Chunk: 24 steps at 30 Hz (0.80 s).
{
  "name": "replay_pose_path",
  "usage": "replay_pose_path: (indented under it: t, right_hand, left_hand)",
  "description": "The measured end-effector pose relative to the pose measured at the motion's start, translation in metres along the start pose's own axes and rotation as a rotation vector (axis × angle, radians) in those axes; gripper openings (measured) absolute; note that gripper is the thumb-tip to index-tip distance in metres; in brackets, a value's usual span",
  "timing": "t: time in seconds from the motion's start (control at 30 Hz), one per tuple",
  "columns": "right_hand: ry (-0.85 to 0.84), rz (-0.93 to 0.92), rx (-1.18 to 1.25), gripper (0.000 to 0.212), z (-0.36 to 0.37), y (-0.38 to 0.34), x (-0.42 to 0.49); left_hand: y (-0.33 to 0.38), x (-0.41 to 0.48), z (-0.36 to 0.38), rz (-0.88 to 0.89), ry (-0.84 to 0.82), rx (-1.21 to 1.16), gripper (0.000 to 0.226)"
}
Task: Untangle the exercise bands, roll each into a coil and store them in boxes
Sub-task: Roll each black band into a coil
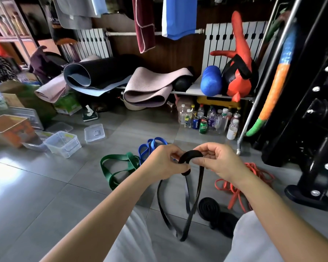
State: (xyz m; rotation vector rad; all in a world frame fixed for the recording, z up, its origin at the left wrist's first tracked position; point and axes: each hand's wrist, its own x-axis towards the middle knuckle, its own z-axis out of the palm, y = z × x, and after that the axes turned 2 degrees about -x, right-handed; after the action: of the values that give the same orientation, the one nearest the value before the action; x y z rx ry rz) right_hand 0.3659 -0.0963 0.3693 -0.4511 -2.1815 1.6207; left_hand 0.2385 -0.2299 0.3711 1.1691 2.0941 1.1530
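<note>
A black band (190, 156) is gripped by the left hand (164, 163) and right hand (219, 161); a green band (119, 167) lies at nine o'clock on the floor (45, 186).

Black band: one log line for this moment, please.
black band | partly coiled | left hand, right hand gripping | tail hanging | green band on floor
</note>
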Motion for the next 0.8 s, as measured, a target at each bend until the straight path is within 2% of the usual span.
replay_pose_path:
  t: [0.1, 0.27, 0.5, 0.63, 0.73, 0.8]
  right_hand:
    - [-0.003, -0.005, 0.04, 0.023, 0.004, 0.0, -0.001]
    - [-0.015, -0.002, -0.007, 0.027, 0.002, 0.004, -0.006]
    - [-0.018, -0.016, -0.342, 0.016, -0.005, 0.016, -0.015]
    - [-0.065, 0.011, -0.159, 0.019, 0.0, 0.026, -0.018]
    - [0.026, -0.029, 0.054, 0.028, 0.01, 0.032, -0.019]
    - [0.083, -0.034, 0.203, 0.026, 0.018, 0.034, -0.019]
  left_hand:
    - [0.002, -0.004, 0.002, 0.022, -0.043, -0.055, 0.028]
    - [0.003, -0.008, 0.001, 0.018, -0.058, -0.1, 0.023]
    - [-0.002, -0.013, 0.001, -0.009, 0.032, -0.281, 0.036]
    - [-0.006, -0.016, 0.002, -0.052, 0.094, -0.52, 0.031]
    - [-0.008, -0.016, 0.004, -0.069, 0.075, -0.792, 0.025]
    - [-0.01, -0.016, 0.007, -0.069, 0.033, -0.908, 0.02]
